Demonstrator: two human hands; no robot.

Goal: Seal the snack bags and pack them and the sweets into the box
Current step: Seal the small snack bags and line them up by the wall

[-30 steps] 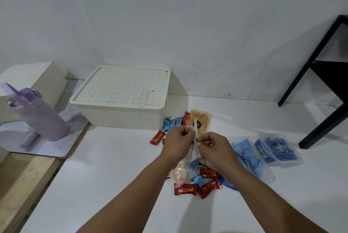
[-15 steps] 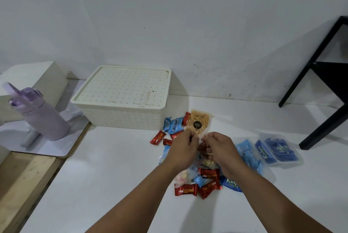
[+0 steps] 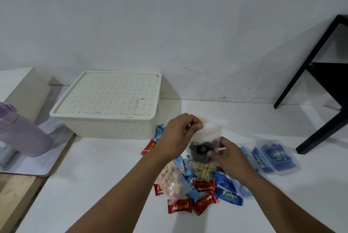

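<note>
above five red sweets [image 3: 179, 206], left hand [image 3: 177, 136] and right hand [image 3: 228, 155] both pinching one snack bag [image 3: 204, 150]

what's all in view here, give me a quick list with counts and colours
lidded box: one, cream, back left of the table
snack bags: three clear; dark-snack bag held up, yellow-snack bag below it, pink-and-cream bag lying left
red sweets: several, in the pile
blue sweets: several, in the pile
clear packs of blue sweets: two, right
water bottle: one, lilac, far left
black frame: right
hands: left hand pinches the dark-snack bag's top, right hand its side
</note>
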